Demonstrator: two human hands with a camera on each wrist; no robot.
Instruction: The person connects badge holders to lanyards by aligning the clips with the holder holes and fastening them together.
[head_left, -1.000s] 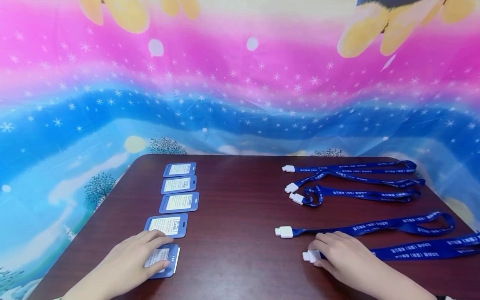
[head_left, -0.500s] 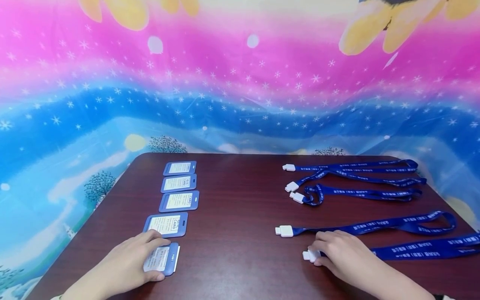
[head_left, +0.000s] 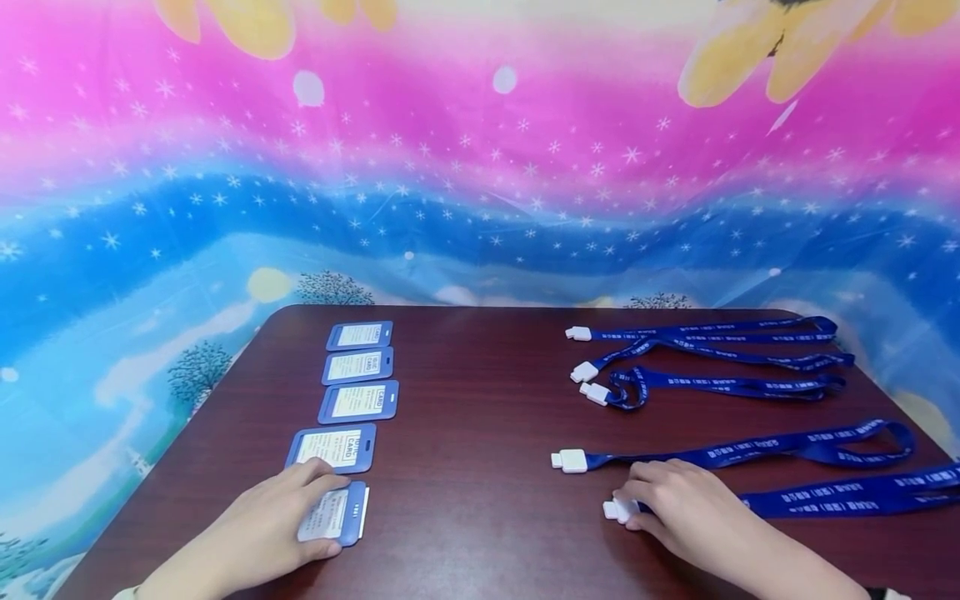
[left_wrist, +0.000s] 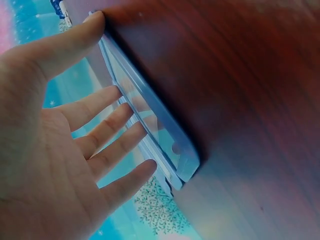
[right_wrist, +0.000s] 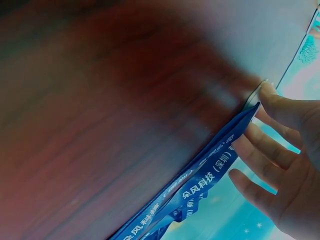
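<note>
At the near end of the left row, my left hand (head_left: pixel 258 525) holds a blue badge holder (head_left: pixel 352 512) by its edges, thumb on the near side and index finger on the far side. A white edge sticks out beyond its right end. The left wrist view has the holder (left_wrist: pixel 150 110) lying flat under loosely spread fingers. Over on the right, my right hand (head_left: pixel 682 508) pinches the white clip (head_left: pixel 615 510) of the nearest blue lanyard (head_left: pixel 832 497) between thumb and fingers. Its printed strap (right_wrist: pixel 200 180) trails away beneath the palm in the right wrist view.
Several more badge holders (head_left: pixel 333 448) form a column up the left side of the dark wooden table (head_left: pixel 465 417). Several other blue lanyards (head_left: pixel 750 454) lie along the right, white clips facing the middle. A colourful printed cloth (head_left: pixel 480 167) hangs behind the table.
The left thumb has slid along the near edge of the badge holder, and the holder has shifted slightly right. My right hand stays almost still on the lanyard clip.
</note>
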